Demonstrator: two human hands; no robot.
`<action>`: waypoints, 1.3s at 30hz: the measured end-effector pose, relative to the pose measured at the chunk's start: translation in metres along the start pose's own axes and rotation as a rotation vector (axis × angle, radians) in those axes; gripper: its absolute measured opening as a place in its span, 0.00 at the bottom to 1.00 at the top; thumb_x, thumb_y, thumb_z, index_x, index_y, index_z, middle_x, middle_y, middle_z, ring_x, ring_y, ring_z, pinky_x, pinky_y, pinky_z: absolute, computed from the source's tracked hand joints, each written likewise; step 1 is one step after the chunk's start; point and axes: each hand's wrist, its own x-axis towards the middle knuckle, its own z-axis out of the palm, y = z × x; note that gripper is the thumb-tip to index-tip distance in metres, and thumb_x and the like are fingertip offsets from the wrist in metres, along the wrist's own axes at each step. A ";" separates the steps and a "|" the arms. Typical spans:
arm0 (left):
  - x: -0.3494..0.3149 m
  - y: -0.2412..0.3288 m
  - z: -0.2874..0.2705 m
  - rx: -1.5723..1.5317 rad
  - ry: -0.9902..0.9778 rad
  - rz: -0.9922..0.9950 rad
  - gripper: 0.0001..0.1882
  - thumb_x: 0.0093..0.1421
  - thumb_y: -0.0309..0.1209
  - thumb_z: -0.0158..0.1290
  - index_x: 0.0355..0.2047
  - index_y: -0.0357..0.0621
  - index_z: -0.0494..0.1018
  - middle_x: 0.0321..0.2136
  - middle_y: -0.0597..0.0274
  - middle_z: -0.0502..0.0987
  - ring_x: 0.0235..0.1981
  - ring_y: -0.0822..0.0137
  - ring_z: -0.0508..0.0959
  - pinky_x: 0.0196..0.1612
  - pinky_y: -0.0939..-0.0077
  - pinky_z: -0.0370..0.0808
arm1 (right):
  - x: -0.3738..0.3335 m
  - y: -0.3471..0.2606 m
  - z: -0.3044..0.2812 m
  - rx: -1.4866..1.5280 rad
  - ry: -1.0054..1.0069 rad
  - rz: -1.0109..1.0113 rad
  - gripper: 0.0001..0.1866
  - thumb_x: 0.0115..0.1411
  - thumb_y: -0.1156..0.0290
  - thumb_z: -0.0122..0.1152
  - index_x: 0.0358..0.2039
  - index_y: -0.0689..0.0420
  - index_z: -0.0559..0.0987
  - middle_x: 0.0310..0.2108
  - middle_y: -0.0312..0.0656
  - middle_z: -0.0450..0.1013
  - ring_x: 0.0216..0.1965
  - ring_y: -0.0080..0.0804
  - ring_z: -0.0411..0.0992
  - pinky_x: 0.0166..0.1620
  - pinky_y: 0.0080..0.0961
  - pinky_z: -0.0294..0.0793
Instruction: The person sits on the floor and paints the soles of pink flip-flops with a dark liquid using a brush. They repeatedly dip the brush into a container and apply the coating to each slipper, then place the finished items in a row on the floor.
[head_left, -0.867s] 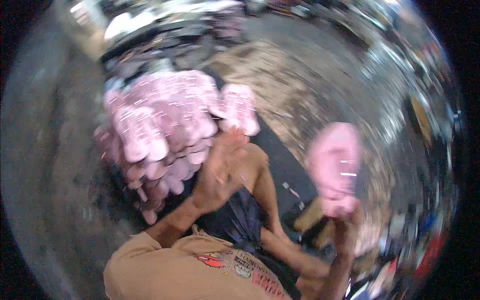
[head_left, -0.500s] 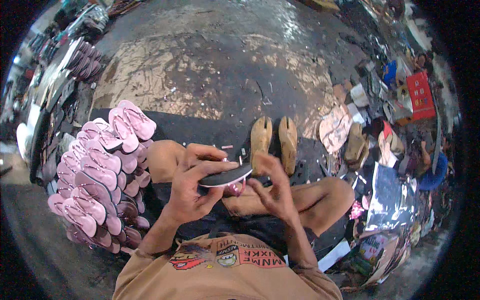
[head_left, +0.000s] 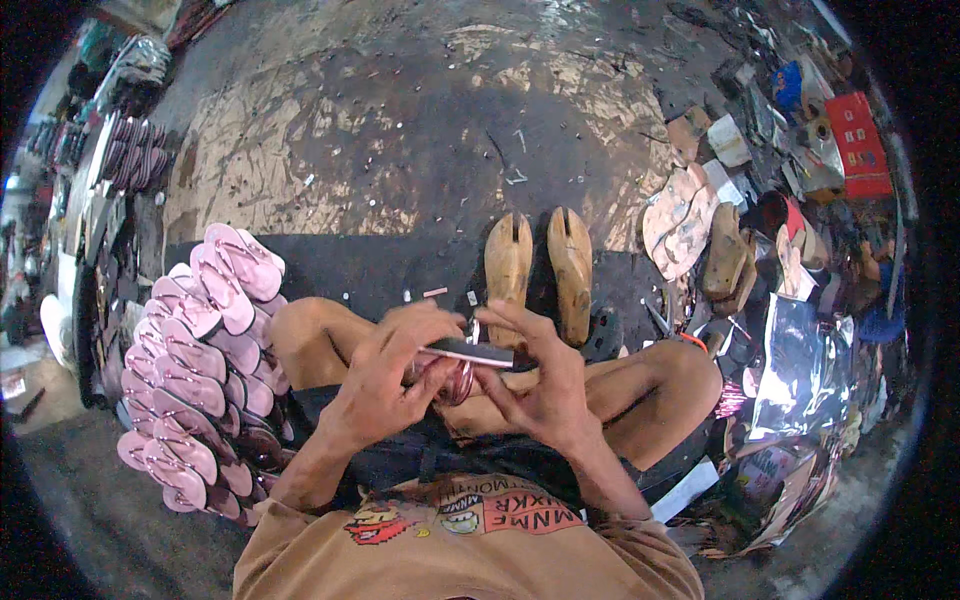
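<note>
My left hand (head_left: 385, 375) is closed round one end of a flip-flop (head_left: 472, 351), held sole up over my crossed legs. Its sole is black with a pale edge, and a shiny pink strap (head_left: 460, 384) hangs on the underside. At the other end my right hand (head_left: 545, 385) has its fingers above the sole and its thumb below, by the strap. A small pale strip (head_left: 474, 326) stands between the two hands' fingertips; I cannot make out its kind. Just beyond are two wooden shoe lasts (head_left: 508, 262), side by side.
A heap of pink flip-flops (head_left: 190, 375) lies at my left. On the right are pale sole-shaped sheets (head_left: 678, 222), more wooden lasts (head_left: 722, 262), a shiny plastic sheet (head_left: 802, 370), orange-handled scissors (head_left: 693, 343) and a red box (head_left: 858, 145). Scraps dot the dark floor mat (head_left: 360, 265).
My right hand has come in from beside the flip-flop to its end, fingers now over the sole. The flip-flop has turned more level. The view has shifted slightly.
</note>
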 end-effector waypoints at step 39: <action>-0.007 -0.018 -0.040 -1.405 0.405 -0.493 0.34 0.68 0.30 0.54 0.73 0.52 0.57 0.58 0.39 0.74 0.57 0.43 0.80 0.58 0.37 0.81 | -0.085 -0.045 0.045 0.303 -0.013 0.185 0.38 0.59 0.75 0.69 0.70 0.65 0.68 0.66 0.53 0.71 0.67 0.42 0.70 0.69 0.39 0.67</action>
